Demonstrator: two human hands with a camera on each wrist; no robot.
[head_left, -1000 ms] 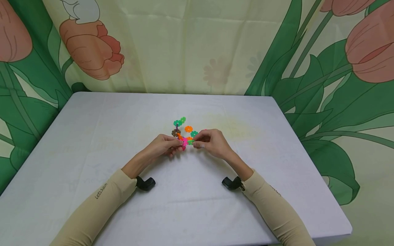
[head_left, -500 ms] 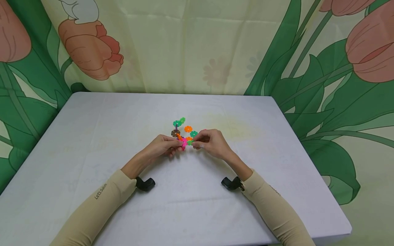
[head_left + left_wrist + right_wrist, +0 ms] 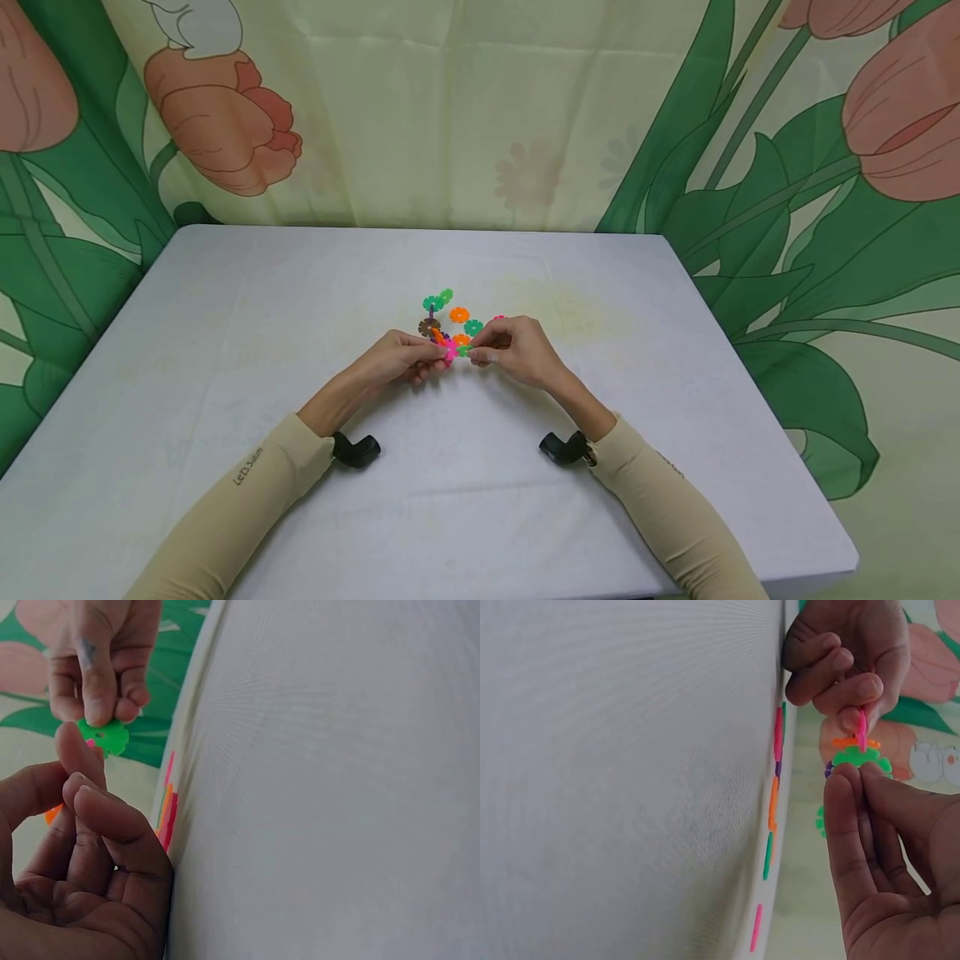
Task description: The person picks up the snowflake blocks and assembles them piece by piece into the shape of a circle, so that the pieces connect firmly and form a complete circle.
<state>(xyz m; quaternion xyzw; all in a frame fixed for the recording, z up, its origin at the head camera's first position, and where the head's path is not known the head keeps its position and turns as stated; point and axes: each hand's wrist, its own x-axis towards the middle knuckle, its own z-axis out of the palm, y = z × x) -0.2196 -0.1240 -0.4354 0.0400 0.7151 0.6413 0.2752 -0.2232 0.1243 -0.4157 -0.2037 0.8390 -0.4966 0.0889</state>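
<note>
My left hand (image 3: 405, 357) pinches a pink snowflake disc (image 3: 862, 731), a thin notched plastic building piece. Between the thumb and fingertips of my right hand (image 3: 517, 348) is a green snowflake disc (image 3: 859, 756), its edge meeting the pink one. Whether their slots are engaged I cannot tell. Beyond the left fingertips, an orange disc (image 3: 437, 334), a brown disc (image 3: 430, 327), a teal disc (image 3: 432, 303) and a light green disc (image 3: 447, 295) appear linked to the pink one, raised off the table. The left fingers hide part of this join.
Loose discs lie flat on the white-covered table (image 3: 300, 292) just behind the hands: an orange disc (image 3: 460, 315), a teal disc (image 3: 473, 327) and a pink disc (image 3: 756, 928) among them. A printed curtain (image 3: 450, 117) hangs behind the table.
The linked discs have sunk very slightly along with the pinched pink and green ones. Both hands keep nearly the same place and grip.
</note>
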